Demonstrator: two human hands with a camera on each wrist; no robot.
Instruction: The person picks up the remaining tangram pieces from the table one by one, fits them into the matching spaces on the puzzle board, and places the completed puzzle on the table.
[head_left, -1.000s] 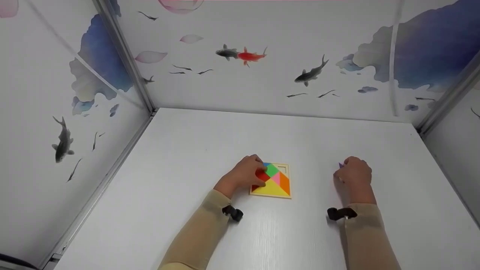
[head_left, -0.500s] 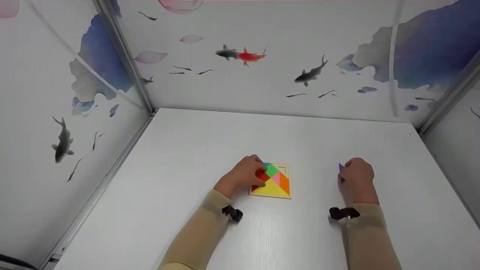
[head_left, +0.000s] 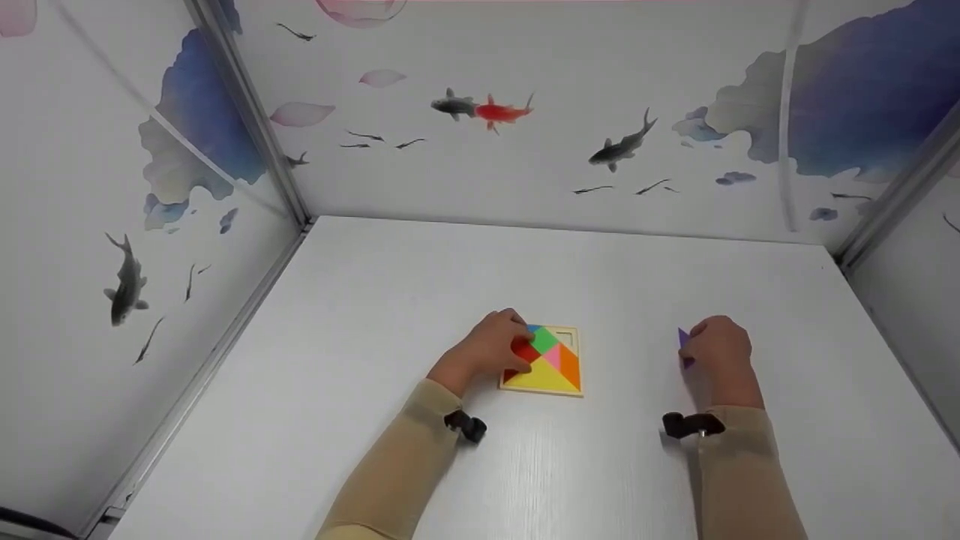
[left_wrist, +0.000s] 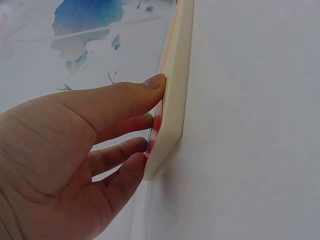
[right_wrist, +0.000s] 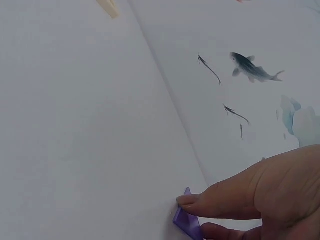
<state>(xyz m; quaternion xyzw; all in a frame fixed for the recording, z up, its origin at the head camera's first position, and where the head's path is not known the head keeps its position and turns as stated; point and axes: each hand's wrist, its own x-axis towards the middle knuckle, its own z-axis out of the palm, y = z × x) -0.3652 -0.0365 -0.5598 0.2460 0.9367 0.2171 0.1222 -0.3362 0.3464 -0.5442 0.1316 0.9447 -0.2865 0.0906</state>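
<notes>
A square wooden tangram tray point(head_left: 540, 391) lies flat on the table, filled with coloured pieces; bare wood shows in its far right corner. My left hand point(head_left: 491, 345) rests over the tray's left side, covering part of the red and blue pieces. In the left wrist view, the thumb and fingertips of that hand point(left_wrist: 75, 150) touch the tray's top face. Well to the right of the tray, my right hand point(head_left: 718, 351) pinches a purple tangram piece point(head_left: 683, 339). The right wrist view shows the purple piece point(right_wrist: 186, 220) between thumb and finger, partly hidden.
The white table point(head_left: 420, 270) stretches around both hands. A back wall point(head_left: 525, 180) and a left wall point(head_left: 60, 225), painted with fish and leaves, border it. A pale corner of the tray point(right_wrist: 107, 7) appears at the top of the right wrist view.
My right hand has shifted slightly right and towards me with the purple tangram piece, and more of the piece now shows. The left hand and the tray have stayed in place.
</notes>
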